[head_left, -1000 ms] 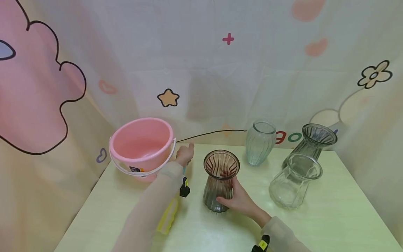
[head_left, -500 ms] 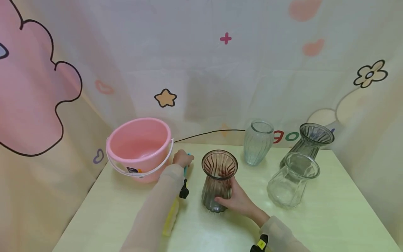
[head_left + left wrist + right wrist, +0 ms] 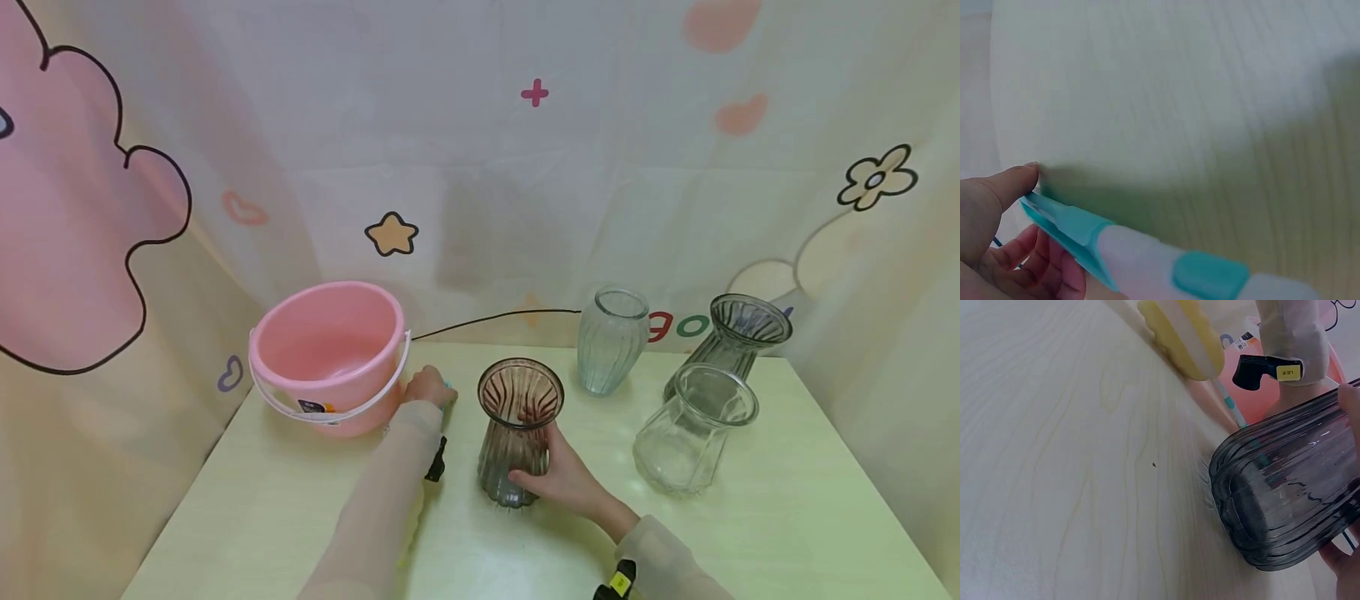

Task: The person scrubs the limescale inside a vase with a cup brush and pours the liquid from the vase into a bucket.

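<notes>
In the head view my left hand (image 3: 427, 387) is beside the pink bucket, at the teal-and-white handle of a sponge brush. The left wrist view shows the thumb and curled fingers pinching the handle end of this sponge brush (image 3: 1141, 250). Its yellow sponge head (image 3: 1188, 340) lies toward the table's front, mostly behind my left sleeve in the head view. My right hand (image 3: 566, 479) grips the lower right side of a brown-grey ribbed glass vase (image 3: 513, 458). The vase stands upright at the table's middle, its flared rim up; some of my right fingers are hidden behind it.
A pink bucket (image 3: 337, 333) with a white handle stands at the back left. On the right are a pale blue glass vase (image 3: 609, 350), a dark grey vase (image 3: 723, 358) and a clear vase (image 3: 678, 454). A printed curtain (image 3: 480, 167) hangs behind the table (image 3: 787, 517).
My left hand has lowered slightly and closed its fingers on the sponge brush's handle. The right hand keeps its grip on the vase. The whole head view has shifted a little.
</notes>
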A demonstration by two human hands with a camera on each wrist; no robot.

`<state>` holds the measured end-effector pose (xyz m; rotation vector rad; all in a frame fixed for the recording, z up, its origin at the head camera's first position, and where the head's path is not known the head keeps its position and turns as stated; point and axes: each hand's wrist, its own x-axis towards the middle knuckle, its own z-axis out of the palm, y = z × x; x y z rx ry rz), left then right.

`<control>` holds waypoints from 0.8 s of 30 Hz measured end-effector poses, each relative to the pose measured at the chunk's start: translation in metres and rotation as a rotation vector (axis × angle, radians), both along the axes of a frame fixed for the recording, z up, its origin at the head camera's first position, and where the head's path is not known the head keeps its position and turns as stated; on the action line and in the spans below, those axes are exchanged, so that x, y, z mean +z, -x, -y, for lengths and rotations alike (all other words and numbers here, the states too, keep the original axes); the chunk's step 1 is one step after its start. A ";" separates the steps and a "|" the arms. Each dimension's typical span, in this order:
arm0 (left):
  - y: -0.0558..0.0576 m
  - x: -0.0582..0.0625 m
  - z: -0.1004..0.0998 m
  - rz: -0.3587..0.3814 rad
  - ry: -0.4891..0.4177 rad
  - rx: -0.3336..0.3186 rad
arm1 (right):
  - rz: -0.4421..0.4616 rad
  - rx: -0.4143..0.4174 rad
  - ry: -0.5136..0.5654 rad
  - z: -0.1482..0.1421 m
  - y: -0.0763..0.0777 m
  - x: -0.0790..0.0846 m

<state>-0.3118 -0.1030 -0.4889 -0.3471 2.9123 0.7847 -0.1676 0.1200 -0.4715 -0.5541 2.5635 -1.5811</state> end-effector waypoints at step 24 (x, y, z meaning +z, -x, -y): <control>-0.103 0.094 0.004 -0.231 -0.347 -0.542 | -0.121 -0.130 0.093 0.016 0.010 -0.001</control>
